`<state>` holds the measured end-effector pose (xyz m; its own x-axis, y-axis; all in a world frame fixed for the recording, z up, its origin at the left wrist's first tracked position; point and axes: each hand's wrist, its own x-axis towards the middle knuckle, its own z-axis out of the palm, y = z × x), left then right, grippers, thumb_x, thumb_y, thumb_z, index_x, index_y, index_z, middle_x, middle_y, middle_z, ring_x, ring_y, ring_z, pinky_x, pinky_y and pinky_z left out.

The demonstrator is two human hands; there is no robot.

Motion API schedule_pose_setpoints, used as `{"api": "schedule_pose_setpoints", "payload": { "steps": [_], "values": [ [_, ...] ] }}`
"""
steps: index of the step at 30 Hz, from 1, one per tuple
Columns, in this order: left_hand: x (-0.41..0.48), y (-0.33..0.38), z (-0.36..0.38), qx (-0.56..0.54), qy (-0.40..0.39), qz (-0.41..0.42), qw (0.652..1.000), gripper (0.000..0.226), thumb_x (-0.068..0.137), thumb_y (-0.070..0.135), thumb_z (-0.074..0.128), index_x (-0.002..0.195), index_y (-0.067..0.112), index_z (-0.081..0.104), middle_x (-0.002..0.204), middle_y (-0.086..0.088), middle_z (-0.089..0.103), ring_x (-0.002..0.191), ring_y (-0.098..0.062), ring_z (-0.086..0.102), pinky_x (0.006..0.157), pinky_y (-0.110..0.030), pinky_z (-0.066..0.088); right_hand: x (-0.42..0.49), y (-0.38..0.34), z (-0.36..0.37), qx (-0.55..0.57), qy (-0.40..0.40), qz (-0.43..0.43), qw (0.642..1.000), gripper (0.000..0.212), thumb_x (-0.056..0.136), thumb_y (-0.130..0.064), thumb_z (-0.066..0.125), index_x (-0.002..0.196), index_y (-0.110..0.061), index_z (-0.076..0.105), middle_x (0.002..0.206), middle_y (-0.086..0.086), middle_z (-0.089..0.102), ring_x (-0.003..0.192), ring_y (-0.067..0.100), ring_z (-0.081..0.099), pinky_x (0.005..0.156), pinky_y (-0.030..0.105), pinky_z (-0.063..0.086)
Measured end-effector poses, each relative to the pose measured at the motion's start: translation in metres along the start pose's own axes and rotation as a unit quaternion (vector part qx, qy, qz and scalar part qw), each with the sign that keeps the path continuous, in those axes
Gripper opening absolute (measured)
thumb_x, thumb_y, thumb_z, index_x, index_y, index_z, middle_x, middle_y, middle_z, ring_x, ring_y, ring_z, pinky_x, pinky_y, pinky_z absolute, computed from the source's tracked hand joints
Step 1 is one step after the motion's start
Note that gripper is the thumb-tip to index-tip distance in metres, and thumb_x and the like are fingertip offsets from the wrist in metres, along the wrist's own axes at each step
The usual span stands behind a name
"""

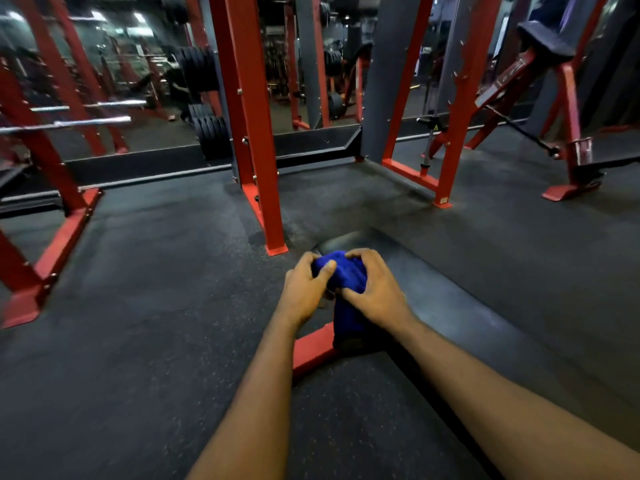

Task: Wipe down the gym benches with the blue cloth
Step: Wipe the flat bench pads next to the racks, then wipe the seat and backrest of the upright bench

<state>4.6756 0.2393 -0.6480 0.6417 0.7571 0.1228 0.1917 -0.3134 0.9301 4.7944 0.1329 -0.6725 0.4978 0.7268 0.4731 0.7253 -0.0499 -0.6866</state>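
A bunched blue cloth [346, 275] is held between both hands near the middle of the view, part of it hanging down below them. My left hand [303, 289] grips its left side with curled fingers and thumb. My right hand [377, 289] grips its top and right side. Below and to the right runs the dark padded bench [485, 323], its rounded far end just beyond the hands. The bench's red base bar [311, 351] crosses the floor under my wrists. The hands and cloth hover over the bench's left edge; whether the cloth touches the pad cannot be told.
Red rack uprights [256, 133] stand just ahead on the dark rubber floor [138, 306]. A barbell [69, 124] and black weight plates [211, 136] are at the left back. Another red frame [450, 133] and an inclined machine [568, 133] stand at the right.
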Motion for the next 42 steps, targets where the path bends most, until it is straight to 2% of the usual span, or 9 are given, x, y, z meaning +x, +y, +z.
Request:
{"api": "schedule_pose_setpoints", "payload": {
  "steps": [4,8,10,12,17,20,25,34,42],
  "values": [
    [-0.009,0.067,-0.047,0.074,0.005,0.031,0.997,0.016,0.091,0.018,0.065,0.104,0.016,0.057,0.088,-0.005,0.062,0.079,-0.023,0.067,0.066,-0.044,0.06,0.015,-0.069,-0.025,0.017,-0.032,0.052,0.998,0.087,0.059,-0.049,0.07,0.136,-0.02,0.044,0.142,0.0,0.03,0.119,-0.008,0.035,0.103,0.016,0.035],
    [-0.027,0.169,-0.124,0.137,-0.025,0.031,0.99,0.018,0.09,0.01,0.063,0.105,0.017,0.056,0.093,-0.008,0.066,0.082,-0.022,0.062,0.072,-0.035,0.051,0.046,-0.173,-0.069,0.039,-0.1,0.138,0.985,0.117,0.055,-0.051,0.087,0.15,-0.031,0.021,0.16,0.0,-0.001,0.141,0.006,0.019,0.111,0.031,0.03],
    [-0.039,0.209,-0.158,0.153,-0.032,0.028,0.987,0.019,0.09,0.005,0.06,0.103,0.017,0.055,0.089,-0.011,0.066,0.072,-0.019,0.06,0.062,-0.028,0.046,0.06,-0.214,-0.083,0.073,-0.127,0.161,0.976,0.127,0.055,-0.044,0.093,0.153,-0.028,0.014,0.161,0.004,0.0,0.147,0.013,0.011,0.115,0.03,0.021],
    [-0.051,0.251,-0.203,0.169,-0.029,0.023,0.985,0.023,0.089,-0.001,0.056,0.104,0.016,0.054,0.087,-0.012,0.064,0.066,-0.016,0.054,0.057,-0.021,0.04,0.084,-0.262,-0.096,0.131,-0.145,0.192,0.962,0.13,0.055,-0.039,0.094,0.154,-0.025,0.011,0.157,0.006,0.019,0.143,0.015,0.025,0.112,0.026,0.025],
    [-0.108,0.316,-0.316,0.173,0.036,-0.022,0.984,0.031,0.086,-0.011,0.048,0.104,0.014,0.055,0.083,0.0,0.061,0.069,-0.013,0.055,0.058,-0.012,0.041,0.116,-0.378,-0.1,0.234,-0.238,0.2,0.921,0.107,0.069,-0.01,0.087,0.148,-0.03,0.018,0.11,0.012,0.067,0.098,0.019,0.067,0.088,0.034,0.055],
    [-0.152,0.324,-0.382,0.165,0.097,-0.046,0.98,0.034,0.086,-0.01,0.051,0.108,0.014,0.056,0.097,-0.002,0.067,0.083,-0.014,0.063,0.069,-0.011,0.046,0.118,-0.449,-0.074,0.223,-0.299,0.152,0.915,0.072,0.071,-0.005,0.084,0.13,-0.02,0.045,0.099,0.004,0.068,0.082,0.005,0.066,0.069,0.016,0.052],
    [-0.237,0.311,-0.497,0.171,0.211,-0.106,0.957,0.024,0.089,-0.003,0.054,0.102,0.016,0.059,0.09,0.0,0.068,0.075,-0.001,0.06,0.062,-0.01,0.047,0.099,-0.568,0.008,0.222,-0.36,0.069,0.904,0.031,0.074,-0.009,0.083,0.097,-0.005,0.064,0.082,0.001,0.067,0.066,-0.002,0.061,0.058,0.012,0.047],
    [-0.424,0.266,-0.709,0.196,0.396,-0.183,0.878,0.01,0.09,0.009,0.062,0.094,0.015,0.056,0.077,0.004,0.061,0.066,-0.004,0.055,0.055,-0.01,0.039,0.008,-0.796,0.195,0.245,-0.448,-0.056,0.858,0.016,0.081,-0.017,0.078,0.087,-0.014,0.064,0.082,0.005,0.069,0.074,0.012,0.061,0.065,0.027,0.05],
    [-0.613,0.238,-0.846,0.204,0.57,-0.267,0.75,0.014,0.088,0.015,0.067,0.09,0.017,0.053,0.081,-0.002,0.063,0.07,-0.01,0.058,0.059,-0.019,0.042,-0.12,-0.992,0.325,0.264,-0.546,-0.162,0.778,0.013,0.086,-0.024,0.074,0.085,-0.017,0.063,0.08,-0.002,0.068,0.074,0.009,0.062,0.061,0.02,0.049]
  ]
}}
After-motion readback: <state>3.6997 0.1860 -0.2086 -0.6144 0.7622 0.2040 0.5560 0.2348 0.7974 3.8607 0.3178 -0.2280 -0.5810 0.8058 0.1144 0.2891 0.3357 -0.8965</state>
